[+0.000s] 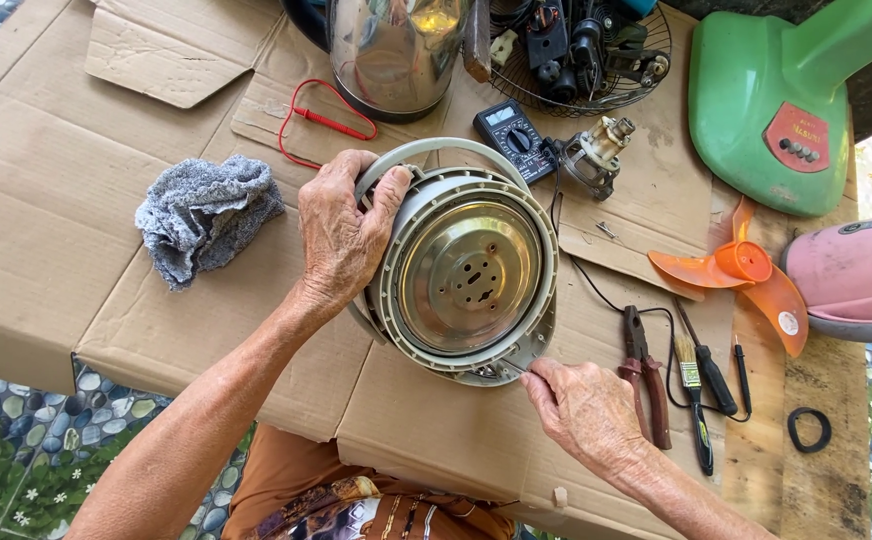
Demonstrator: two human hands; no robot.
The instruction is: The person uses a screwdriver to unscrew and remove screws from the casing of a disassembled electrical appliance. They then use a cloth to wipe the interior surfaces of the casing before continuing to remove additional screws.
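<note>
Gripping the round grey housing [466,265] at its upper left rim, the left hand [341,235] wraps fingers and thumb around the edge and holds it tilted on the cardboard [46,200]. Its open face turns up toward the camera, showing a shiny metal disc [471,275] with small holes at the centre.

Far left, a crumpled grey rag [206,215] lies on the cardboard, well apart from the housing. Above the left hand, a red lead [321,120] loops across the cardboard toward a shiny steel pot [396,50] at the top edge. Right of the pot sits a black multimeter [516,140], just beside the housing's upper rim, and next to it a small motor [596,150]. Behind them a wire fan guard [586,50] holds dark parts.

The right hand [586,410] sits at the housing's lower right rim, fingers pinched shut on a thin metal tool [514,366] whose tip touches the rim; what kind of tool it is cannot be told.

Just right of that hand lie red-handled pliers [646,375], a small brush [694,395] and a screwdriver [711,365]. Farther right rest an orange fan blade [741,265], a black rubber ring [809,430], a green fan base [766,110] and a pink housing [856,275].
</note>
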